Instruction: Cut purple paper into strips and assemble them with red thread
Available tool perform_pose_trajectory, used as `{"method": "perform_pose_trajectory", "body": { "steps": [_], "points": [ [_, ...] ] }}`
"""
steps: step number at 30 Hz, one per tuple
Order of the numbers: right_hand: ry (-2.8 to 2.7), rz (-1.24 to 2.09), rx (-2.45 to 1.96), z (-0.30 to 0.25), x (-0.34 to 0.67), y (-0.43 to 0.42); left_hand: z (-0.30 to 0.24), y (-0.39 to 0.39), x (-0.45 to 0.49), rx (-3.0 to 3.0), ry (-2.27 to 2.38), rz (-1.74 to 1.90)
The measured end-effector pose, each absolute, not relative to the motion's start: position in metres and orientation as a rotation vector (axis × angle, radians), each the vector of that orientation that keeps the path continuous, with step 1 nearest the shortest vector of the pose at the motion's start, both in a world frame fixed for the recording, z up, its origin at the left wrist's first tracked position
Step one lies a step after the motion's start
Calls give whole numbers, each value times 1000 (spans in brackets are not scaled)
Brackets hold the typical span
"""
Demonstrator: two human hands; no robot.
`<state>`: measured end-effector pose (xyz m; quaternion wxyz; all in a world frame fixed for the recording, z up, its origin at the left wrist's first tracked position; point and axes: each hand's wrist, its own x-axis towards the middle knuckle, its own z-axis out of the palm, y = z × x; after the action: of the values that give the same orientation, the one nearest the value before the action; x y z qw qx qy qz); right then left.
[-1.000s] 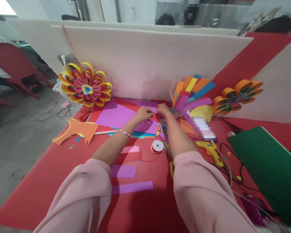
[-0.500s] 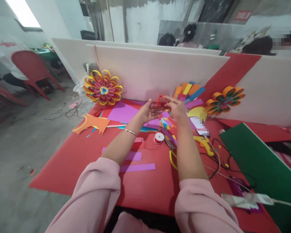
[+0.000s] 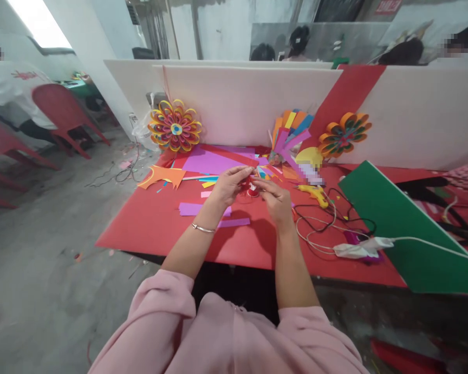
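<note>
My left hand (image 3: 231, 186) and my right hand (image 3: 273, 197) are held close together above the table, fingers pinched towards each other. Between the fingertips there is a little red thread (image 3: 251, 178), thin and partly hidden by the fingers. Just below and behind the hands stands a white-and-red thread spool (image 3: 252, 191) on the red tabletop. Nearest my left wrist lie purple paper strips (image 3: 191, 209), and another purple strip (image 3: 236, 223) is in front of them. A yellow hot glue gun (image 3: 315, 195) lies to the right of my right hand.
Two paper-loop flowers, one yellow-pink (image 3: 174, 127) and one orange (image 3: 345, 136), lean against white boards (image 3: 234, 98). Coloured paper pieces (image 3: 214, 160) cover the table's back. A green board (image 3: 405, 228), cables and a white power strip (image 3: 362, 247) lie right. Other people sit beyond.
My left hand's fingers, spread before, have closed to a pinch. Both hands have come lower and nearer my body, in front of the spool. The camera view has shifted.
</note>
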<state>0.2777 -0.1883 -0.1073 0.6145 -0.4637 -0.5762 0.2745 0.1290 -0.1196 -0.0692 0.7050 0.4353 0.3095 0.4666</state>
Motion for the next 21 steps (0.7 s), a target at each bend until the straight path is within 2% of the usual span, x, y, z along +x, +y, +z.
{"method": "perform_pose_trajectory", "body": {
  "steps": [8, 14, 21],
  "points": [
    [-1066, 586, -1165, -111, 267, -234, -93, -180, 119, 1167, 754, 1209],
    [-1067, 931, -1049, -98, 253, -226, -95, -196, 107, 1222, 635, 1134],
    [-1056, 734, -1104, -85, 244, -239, -101, -214, 92, 1297, 694, 1018]
  ]
}}
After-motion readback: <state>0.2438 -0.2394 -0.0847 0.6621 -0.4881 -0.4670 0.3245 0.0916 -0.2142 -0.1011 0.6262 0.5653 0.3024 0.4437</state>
